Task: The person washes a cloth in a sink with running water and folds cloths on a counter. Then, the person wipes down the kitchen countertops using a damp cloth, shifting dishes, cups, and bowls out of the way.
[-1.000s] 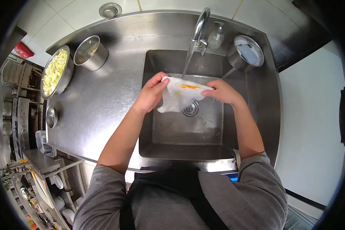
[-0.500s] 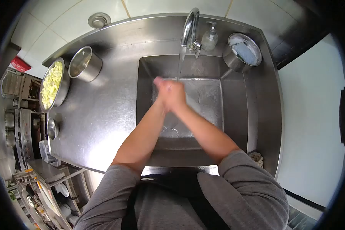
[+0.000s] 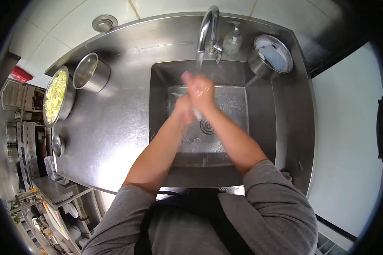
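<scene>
Over the sink (image 3: 261, 123), just below the faucet (image 3: 208, 29), my two hands press against each other, wet and blurred by motion. My right hand (image 3: 202, 92) lies over and ahead of my left hand (image 3: 184, 109), which it partly covers. How the fingers of either hand are set cannot be made out. Water streams from the spout onto the hands. A white patch of water or foam shows beside my right wrist. No tool or dish is visible in either hand.
A soap pump bottle (image 3: 232, 40) stands right of the faucet. A metal pot (image 3: 259, 65) with whitish contents is at the back right corner. On the left counter are another pot (image 3: 98, 78), a bowl of chopped cabbage (image 3: 68, 102) and a small bowl (image 3: 58, 144).
My right hand has slid forward and slightly right along my left hand, closer to the spout. The sink drain now shows below the hands.
</scene>
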The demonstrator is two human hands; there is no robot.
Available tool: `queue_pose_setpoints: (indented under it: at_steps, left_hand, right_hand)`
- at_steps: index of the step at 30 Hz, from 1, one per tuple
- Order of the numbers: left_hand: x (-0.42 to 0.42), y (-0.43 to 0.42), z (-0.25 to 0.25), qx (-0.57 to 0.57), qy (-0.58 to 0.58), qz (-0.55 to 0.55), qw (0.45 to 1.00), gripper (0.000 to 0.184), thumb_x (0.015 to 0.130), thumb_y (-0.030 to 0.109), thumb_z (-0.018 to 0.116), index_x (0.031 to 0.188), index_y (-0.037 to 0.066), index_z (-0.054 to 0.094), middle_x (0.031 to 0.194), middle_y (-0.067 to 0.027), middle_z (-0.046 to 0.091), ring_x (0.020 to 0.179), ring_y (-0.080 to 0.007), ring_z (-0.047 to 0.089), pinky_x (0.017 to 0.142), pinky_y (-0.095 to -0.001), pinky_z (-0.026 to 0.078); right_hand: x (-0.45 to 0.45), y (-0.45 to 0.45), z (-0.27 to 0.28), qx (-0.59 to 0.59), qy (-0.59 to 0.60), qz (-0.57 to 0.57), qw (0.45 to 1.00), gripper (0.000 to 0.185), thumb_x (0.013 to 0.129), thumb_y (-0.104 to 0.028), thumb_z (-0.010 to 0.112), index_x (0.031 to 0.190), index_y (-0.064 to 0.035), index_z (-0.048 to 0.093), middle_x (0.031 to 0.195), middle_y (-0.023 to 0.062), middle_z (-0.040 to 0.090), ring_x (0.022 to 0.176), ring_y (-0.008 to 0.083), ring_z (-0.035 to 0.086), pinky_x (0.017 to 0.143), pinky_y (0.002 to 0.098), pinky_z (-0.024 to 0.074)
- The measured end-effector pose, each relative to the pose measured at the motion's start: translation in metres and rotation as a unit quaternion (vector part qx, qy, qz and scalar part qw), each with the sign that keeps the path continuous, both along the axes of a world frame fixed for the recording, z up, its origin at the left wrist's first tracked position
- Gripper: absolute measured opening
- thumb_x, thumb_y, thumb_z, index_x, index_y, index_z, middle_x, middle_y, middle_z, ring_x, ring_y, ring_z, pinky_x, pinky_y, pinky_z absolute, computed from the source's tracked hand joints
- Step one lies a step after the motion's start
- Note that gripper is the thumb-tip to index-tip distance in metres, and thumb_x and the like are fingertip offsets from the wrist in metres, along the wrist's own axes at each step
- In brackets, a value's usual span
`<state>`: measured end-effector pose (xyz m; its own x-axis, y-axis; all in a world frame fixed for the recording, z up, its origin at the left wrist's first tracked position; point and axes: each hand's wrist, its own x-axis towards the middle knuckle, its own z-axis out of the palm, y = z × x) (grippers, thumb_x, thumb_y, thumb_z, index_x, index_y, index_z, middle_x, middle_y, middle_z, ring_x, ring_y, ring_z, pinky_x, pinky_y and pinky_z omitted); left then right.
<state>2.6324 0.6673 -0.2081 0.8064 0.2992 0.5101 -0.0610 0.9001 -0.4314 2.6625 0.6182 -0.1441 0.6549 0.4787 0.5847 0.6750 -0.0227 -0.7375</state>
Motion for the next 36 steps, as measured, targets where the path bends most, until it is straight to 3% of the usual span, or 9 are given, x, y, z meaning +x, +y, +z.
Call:
queue_pose_setpoints:
  at_steps: [2,7,10,15,18,19,23,28,36]
  left_hand:
    - [-0.008,-0.010,0.076,0.449,0.668,-0.053,0.591,0.025,0.093,0.024,0.054,0.099,0.001,0.062,0.079,-0.0070,0.062,0.063,-0.0193,0.059,0.055,-0.0349,0.049]
    - [-0.025,0.016,-0.006,0.365,0.496,-0.034,0.788,0.040,0.097,0.038,0.050,0.110,0.001,0.058,0.103,-0.0144,0.064,0.087,-0.0243,0.064,0.073,-0.0438,0.052]
    - [-0.023,-0.021,0.091,0.415,0.644,-0.108,0.634,0.042,0.100,0.039,0.044,0.115,0.001,0.054,0.110,-0.0121,0.062,0.098,-0.0257,0.063,0.085,-0.0424,0.051]
    - [-0.048,-0.005,0.102,0.453,0.580,-0.020,0.677,0.042,0.101,0.039,0.041,0.117,0.002,0.052,0.116,-0.0135,0.060,0.104,-0.0267,0.061,0.090,-0.0448,0.049]
    - [-0.042,-0.003,0.080,0.318,0.637,-0.024,0.702,0.034,0.099,0.033,0.048,0.110,0.001,0.052,0.101,-0.0100,0.062,0.084,-0.0250,0.063,0.078,-0.0379,0.051]
    - [-0.049,0.019,0.008,0.282,0.290,-0.067,0.912,0.025,0.098,0.027,0.050,0.102,0.003,0.055,0.092,-0.0074,0.061,0.080,-0.0239,0.062,0.074,-0.0380,0.051]
    - [-0.036,-0.033,0.088,0.365,0.633,-0.027,0.682,0.026,0.097,0.027,0.048,0.093,0.005,0.061,0.083,-0.0029,0.062,0.073,-0.0154,0.060,0.062,-0.0325,0.050]
    - [-0.056,-0.023,0.044,0.239,0.553,0.007,0.798,0.027,0.097,0.028,0.049,0.105,0.004,0.058,0.089,-0.0056,0.062,0.075,-0.0185,0.062,0.064,-0.0333,0.052]
    - [-0.066,-0.028,0.118,0.434,0.616,-0.070,0.654,0.046,0.097,0.043,0.050,0.113,0.001,0.056,0.098,-0.0101,0.065,0.086,-0.0223,0.065,0.073,-0.0364,0.053]
  right_hand:
    - [0.029,0.005,0.006,-0.041,0.340,-0.074,0.936,0.042,0.086,-0.033,0.066,0.058,-0.0039,0.054,0.056,0.0142,0.054,0.052,0.0279,0.053,0.052,0.0412,0.0394]
    - [-0.001,0.001,-0.022,0.058,0.088,-0.057,0.993,0.050,0.092,-0.031,0.061,0.056,-0.0001,0.048,0.050,0.0054,0.038,0.053,0.0095,0.035,0.046,0.0339,0.0317]
    - [0.075,-0.025,-0.023,-0.023,0.230,-0.166,0.959,0.049,0.092,-0.032,0.063,0.055,-0.0020,0.051,0.051,0.0027,0.046,0.052,0.0098,0.038,0.048,0.0306,0.0338]
    - [0.067,-0.050,0.003,0.201,0.484,-0.074,0.848,0.038,0.093,-0.033,0.059,0.072,-0.0017,0.066,0.071,0.0082,0.066,0.061,0.0136,0.059,0.058,0.0281,0.0468]
    - [-0.003,-0.040,0.009,0.158,0.253,0.017,0.954,0.030,0.090,-0.024,0.061,0.071,-0.0021,0.065,0.073,0.0090,0.067,0.064,0.0171,0.060,0.060,0.0298,0.0483]
    - [-0.026,-0.035,-0.003,0.112,0.049,0.031,0.992,0.025,0.087,-0.019,0.063,0.068,-0.0023,0.062,0.077,0.0097,0.068,0.067,0.0179,0.062,0.060,0.0299,0.0479]
    - [-0.003,-0.019,-0.006,0.088,0.181,0.045,0.978,0.030,0.086,-0.027,0.068,0.069,-0.0033,0.061,0.065,0.0126,0.058,0.064,0.0230,0.058,0.059,0.0397,0.0445]
    - [-0.051,-0.029,0.018,0.095,0.075,0.024,0.992,0.043,0.087,-0.033,0.067,0.060,-0.0019,0.053,0.058,0.0150,0.052,0.053,0.0297,0.052,0.053,0.0407,0.0395]
    - [0.063,-0.050,0.011,-0.009,0.276,-0.198,0.941,0.046,0.092,-0.032,0.062,0.059,-0.0014,0.055,0.055,0.0032,0.055,0.044,0.0139,0.046,0.045,0.0325,0.0388]
